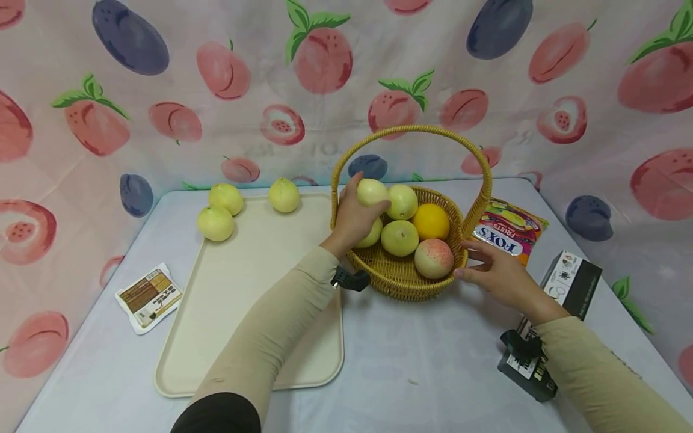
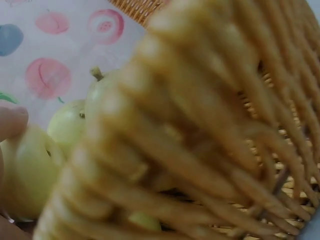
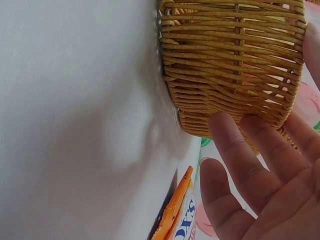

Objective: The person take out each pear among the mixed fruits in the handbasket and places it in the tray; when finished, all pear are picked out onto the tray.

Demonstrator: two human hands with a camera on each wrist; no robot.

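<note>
My left hand [image 1: 357,213] grips a round yellow-green pear [image 1: 372,192] at the left side of a wicker basket [image 1: 400,285] with a tall handle. Several more such pears [image 1: 399,238] lie in the basket, with an orange [image 1: 431,222] and a pinkish peach [image 1: 434,258]. In the left wrist view the basket wall [image 2: 200,125] hides most of the fruit; a fingertip touches the held pear [image 2: 30,170]. At the basket's right, my right hand [image 1: 498,273] rests its thumb by the rim; in the right wrist view its fairly straight fingers [image 3: 245,165] touch the outer wall.
A cream tray [image 1: 260,264] lies left of the basket, with a pear [image 1: 284,195] at its far edge and two pears [image 1: 215,223] at its far left corner. A white-and-brown packet [image 1: 150,297] lies left; a Fox's bag [image 1: 509,228] and dark box [image 1: 574,282] lie right.
</note>
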